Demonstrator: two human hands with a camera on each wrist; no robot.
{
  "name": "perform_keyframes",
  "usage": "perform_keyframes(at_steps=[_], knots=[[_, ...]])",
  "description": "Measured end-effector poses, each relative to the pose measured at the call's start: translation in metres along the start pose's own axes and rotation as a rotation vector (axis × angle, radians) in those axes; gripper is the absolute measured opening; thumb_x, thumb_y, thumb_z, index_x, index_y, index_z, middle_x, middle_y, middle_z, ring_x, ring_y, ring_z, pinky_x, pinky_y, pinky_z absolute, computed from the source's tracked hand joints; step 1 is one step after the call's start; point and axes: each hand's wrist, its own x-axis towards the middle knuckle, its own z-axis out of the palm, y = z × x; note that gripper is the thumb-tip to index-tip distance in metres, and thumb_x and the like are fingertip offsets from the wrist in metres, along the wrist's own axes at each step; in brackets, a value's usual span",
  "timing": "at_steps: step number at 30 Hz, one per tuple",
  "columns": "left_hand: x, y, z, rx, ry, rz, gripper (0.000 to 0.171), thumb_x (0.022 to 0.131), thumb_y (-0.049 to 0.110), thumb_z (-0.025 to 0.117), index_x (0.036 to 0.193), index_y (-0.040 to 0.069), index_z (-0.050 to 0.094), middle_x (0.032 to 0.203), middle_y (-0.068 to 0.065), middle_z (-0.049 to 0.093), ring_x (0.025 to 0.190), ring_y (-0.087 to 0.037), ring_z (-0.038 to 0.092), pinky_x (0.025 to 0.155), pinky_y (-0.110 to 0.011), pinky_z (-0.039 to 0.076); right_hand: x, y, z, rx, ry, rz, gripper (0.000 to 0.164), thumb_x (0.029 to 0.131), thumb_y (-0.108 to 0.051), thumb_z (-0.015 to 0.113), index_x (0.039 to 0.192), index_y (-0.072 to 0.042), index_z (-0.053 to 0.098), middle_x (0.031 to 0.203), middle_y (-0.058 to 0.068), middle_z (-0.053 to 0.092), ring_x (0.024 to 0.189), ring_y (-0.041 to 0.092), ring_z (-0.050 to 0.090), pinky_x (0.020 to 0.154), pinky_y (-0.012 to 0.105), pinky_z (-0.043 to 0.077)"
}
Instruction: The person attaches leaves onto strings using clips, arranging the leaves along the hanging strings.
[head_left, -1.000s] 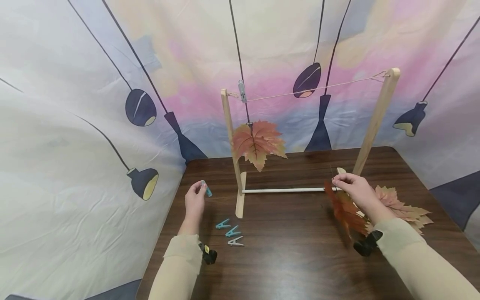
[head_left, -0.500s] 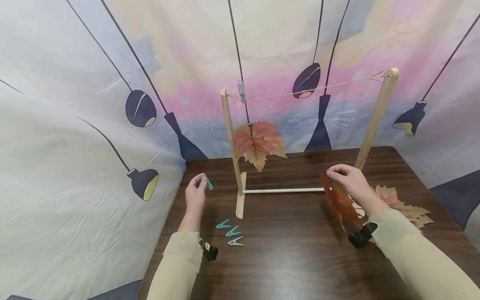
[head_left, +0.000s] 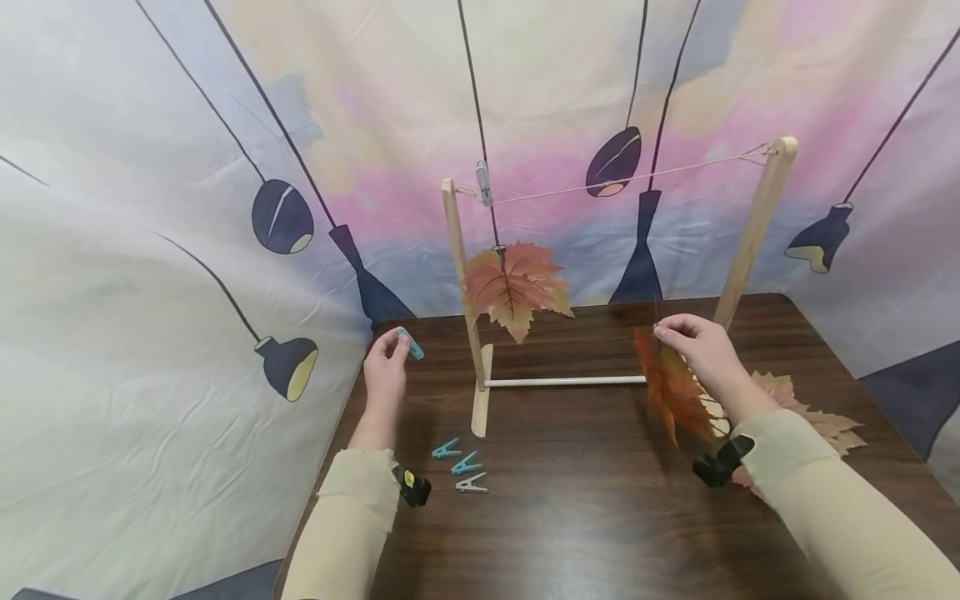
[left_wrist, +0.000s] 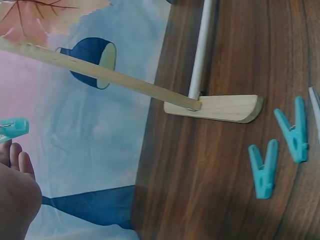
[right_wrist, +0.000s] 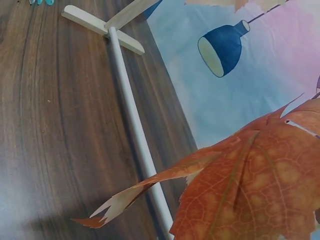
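Note:
My left hand (head_left: pixel 385 375) pinches a teal clothespin (head_left: pixel 411 342) above the table's left side; in the left wrist view the clothespin (left_wrist: pixel 14 128) shows at the left edge. My right hand (head_left: pixel 701 350) pinches an orange-red artificial maple leaf (head_left: pixel 670 387) by its stem, and the leaf (right_wrist: pixel 250 185) fills the lower right of the right wrist view. Between the hands stands a wooden frame (head_left: pixel 756 225) with a string (head_left: pixel 570 191) across its top. A grey clothespin (head_left: pixel 483 182) sits on the string's left end, with a pinkish-orange leaf (head_left: pixel 517 287) hanging below.
Two teal clothespins (head_left: pixel 466 463) and a grey one (head_left: pixel 471 483) lie on the brown table (head_left: pixel 555 517) near my left forearm. More pale orange leaves (head_left: pixel 813 412) lie at the right, partly behind my right arm. A white rod (head_left: pixel 566 381) joins the frame's feet.
My right hand has lifted the orange-red leaf up and to the left, away from the leaves on the table. My left hand has risen slightly with its clothespin.

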Motion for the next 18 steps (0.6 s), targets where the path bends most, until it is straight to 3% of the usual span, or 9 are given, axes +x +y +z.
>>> perform_keyframes(at_steps=[10,18], knots=[[0.016,0.029,0.002,-0.055,0.003,0.055,0.037,0.095,0.025,0.056,0.123,0.0,0.056,0.111,-0.011,0.057,0.11,-0.018,0.048,0.099,-0.031,0.032,0.006,-0.014,0.0,0.047,0.042,-0.012,0.018,0.091,-0.027,0.063,0.093,-0.009,0.064,0.089,-0.01,0.063,0.085,0.007,0.052,0.073,0.021,0.04],[0.022,0.056,0.006,-0.093,0.004,0.126,0.037,0.095,0.022,0.057,0.124,0.0,0.056,0.118,-0.016,0.058,0.11,-0.017,0.05,0.098,-0.031,0.035,0.009,-0.025,-0.004,0.036,0.058,0.035,0.03,0.091,-0.032,0.062,0.102,-0.005,0.063,0.091,-0.014,0.059,0.089,0.009,0.05,0.072,0.021,0.042]])
